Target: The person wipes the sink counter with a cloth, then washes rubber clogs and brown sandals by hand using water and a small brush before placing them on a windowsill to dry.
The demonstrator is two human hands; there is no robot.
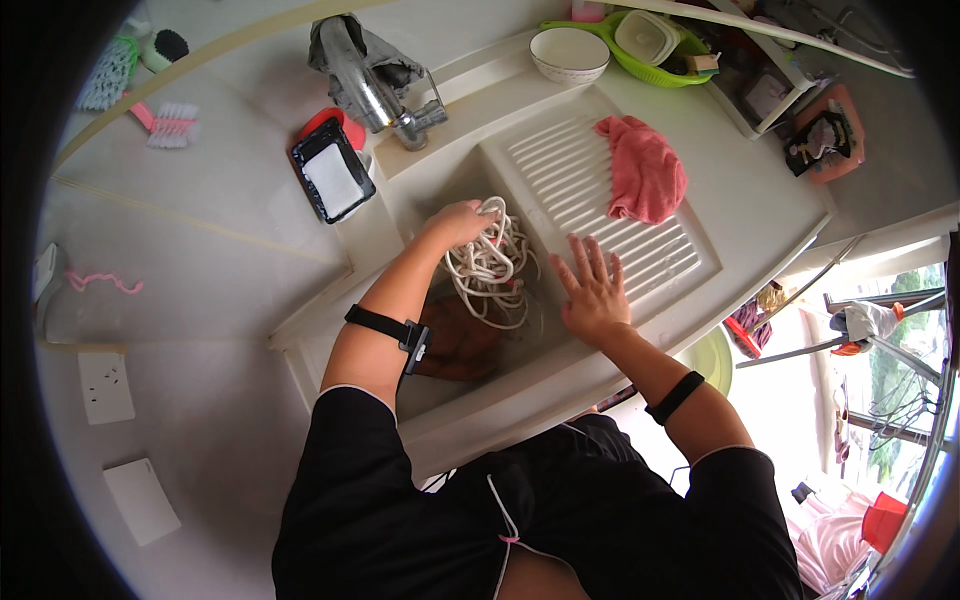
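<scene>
My left hand point(463, 223) grips a bundle of white cord point(491, 259) and holds it up over the basin of a white laundry sink point(540, 292). Loops of the cord hang down into the basin, where a reddish-brown item point(461, 337) lies in what looks like cloudy water. To the right, my right hand point(595, 296) is spread palm down at the lower left of the sink's ribbed washboard point(559, 172), with nothing in its fingers. Beyond that hand, a crumpled pink cloth point(646, 171) lies on the ribs.
A metal faucet point(360, 82) wrapped in grey cloth stands behind the basin. Left of it sits a soap dish point(332, 176) with a white bar. A white bowl point(570, 54) and a green plastic basket point(660, 67) are at the back; brushes point(172, 126) hang on the left wall.
</scene>
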